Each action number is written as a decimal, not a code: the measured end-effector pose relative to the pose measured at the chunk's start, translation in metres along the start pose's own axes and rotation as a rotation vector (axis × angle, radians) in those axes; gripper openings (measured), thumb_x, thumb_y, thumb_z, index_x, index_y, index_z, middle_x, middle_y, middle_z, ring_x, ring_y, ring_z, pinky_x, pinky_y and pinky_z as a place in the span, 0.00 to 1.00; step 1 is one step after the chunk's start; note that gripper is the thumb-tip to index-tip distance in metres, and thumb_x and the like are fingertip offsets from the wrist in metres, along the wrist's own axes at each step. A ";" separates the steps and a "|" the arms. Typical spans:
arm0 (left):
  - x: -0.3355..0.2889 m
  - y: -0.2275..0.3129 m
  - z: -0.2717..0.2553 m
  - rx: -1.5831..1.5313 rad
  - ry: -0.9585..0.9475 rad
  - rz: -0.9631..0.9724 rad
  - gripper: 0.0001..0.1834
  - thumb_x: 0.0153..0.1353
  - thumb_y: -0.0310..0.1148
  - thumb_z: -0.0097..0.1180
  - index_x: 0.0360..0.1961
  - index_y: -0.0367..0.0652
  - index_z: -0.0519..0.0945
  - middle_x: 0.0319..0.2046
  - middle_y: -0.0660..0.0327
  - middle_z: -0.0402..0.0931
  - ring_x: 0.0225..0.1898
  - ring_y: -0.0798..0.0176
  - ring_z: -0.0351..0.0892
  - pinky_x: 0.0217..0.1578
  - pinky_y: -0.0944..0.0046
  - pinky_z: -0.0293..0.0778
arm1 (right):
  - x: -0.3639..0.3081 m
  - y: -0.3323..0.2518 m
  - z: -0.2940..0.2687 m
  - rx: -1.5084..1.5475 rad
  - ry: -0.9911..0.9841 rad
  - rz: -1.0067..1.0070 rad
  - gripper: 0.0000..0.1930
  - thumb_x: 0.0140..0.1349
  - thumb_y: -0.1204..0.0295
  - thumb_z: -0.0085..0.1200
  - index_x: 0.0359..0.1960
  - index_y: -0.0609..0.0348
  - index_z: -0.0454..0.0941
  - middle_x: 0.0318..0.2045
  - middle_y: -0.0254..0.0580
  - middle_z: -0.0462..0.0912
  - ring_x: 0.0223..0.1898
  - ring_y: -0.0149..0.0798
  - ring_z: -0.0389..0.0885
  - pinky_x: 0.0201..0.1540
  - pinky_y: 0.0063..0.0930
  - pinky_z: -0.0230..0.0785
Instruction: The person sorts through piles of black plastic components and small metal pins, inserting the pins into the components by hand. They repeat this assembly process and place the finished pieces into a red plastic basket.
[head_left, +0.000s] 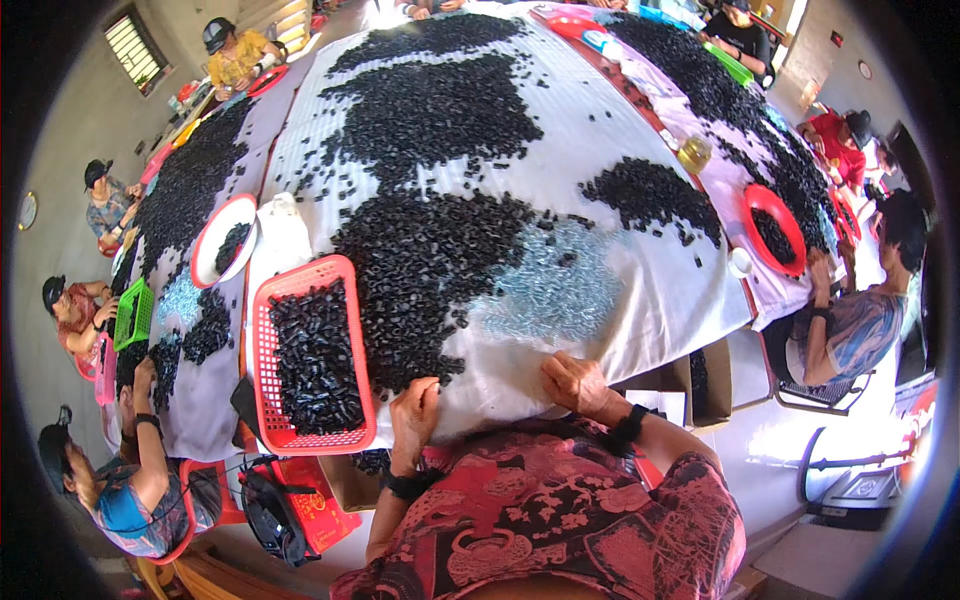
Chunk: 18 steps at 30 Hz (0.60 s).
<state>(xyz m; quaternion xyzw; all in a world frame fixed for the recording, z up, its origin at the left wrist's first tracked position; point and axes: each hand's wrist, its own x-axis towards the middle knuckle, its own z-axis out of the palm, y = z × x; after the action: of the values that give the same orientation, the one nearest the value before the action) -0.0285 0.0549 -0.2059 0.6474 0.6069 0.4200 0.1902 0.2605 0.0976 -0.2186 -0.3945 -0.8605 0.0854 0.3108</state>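
Note:
My left hand [414, 410] is closed at the table's near edge, beside the lower end of a big heap of small black tube-like pieces [420, 270]. My right hand [578, 383], also closed, rests at the same edge, just below a patch of small clear bluish pieces [556, 285]. What either hand holds, if anything, is hidden by the fingers. Left of my left hand stands a red plastic basket [262, 350], filled with more black pieces [315, 355]. Both piles lie on a white cloth [500, 385] and touch each other.
A white bowl with a red rim [203, 270] and a crumpled white bag [285, 235] sit beyond the basket. Rightward are a smaller black heap [650, 195], a jar [693, 155], a white cup [739, 263] and a red basin [798, 225]. Several co-workers sit around adjoining tables.

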 end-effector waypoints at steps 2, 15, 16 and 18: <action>-0.003 0.007 0.000 0.001 0.005 0.004 0.06 0.58 0.26 0.53 0.35 0.37 0.77 0.28 0.51 0.78 0.29 0.51 0.80 0.31 0.60 0.74 | 0.001 -0.001 -0.002 0.023 -0.007 0.017 0.05 0.51 0.76 0.52 0.29 0.59 0.69 0.21 0.42 0.70 0.19 0.44 0.74 0.20 0.36 0.68; -0.012 0.004 0.021 0.329 0.100 0.304 0.06 0.55 0.23 0.52 0.35 0.38 0.76 0.26 0.51 0.76 0.27 0.49 0.74 0.29 0.55 0.70 | 0.013 0.097 -0.088 -0.045 0.305 0.295 0.06 0.53 0.77 0.50 0.33 0.59 0.70 0.29 0.47 0.75 0.29 0.52 0.77 0.30 0.40 0.71; -0.012 0.002 0.023 0.328 0.093 0.308 0.06 0.55 0.23 0.52 0.35 0.38 0.76 0.26 0.51 0.76 0.27 0.49 0.74 0.29 0.55 0.70 | 0.012 0.117 -0.097 -0.074 0.336 0.360 0.06 0.53 0.77 0.50 0.33 0.60 0.70 0.30 0.48 0.76 0.30 0.53 0.77 0.31 0.41 0.71; -0.012 -0.001 0.023 0.337 0.118 0.336 0.06 0.54 0.22 0.53 0.35 0.38 0.76 0.25 0.52 0.75 0.26 0.49 0.74 0.28 0.55 0.70 | 0.002 0.163 -0.111 -0.174 0.380 0.488 0.08 0.53 0.76 0.51 0.35 0.62 0.69 0.33 0.52 0.76 0.32 0.55 0.78 0.34 0.44 0.72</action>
<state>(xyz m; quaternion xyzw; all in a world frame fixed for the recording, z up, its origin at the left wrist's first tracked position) -0.0096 0.0497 -0.2237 0.7362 0.5622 0.3756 -0.0286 0.4284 0.1980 -0.1936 -0.6232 -0.6711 0.0083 0.4015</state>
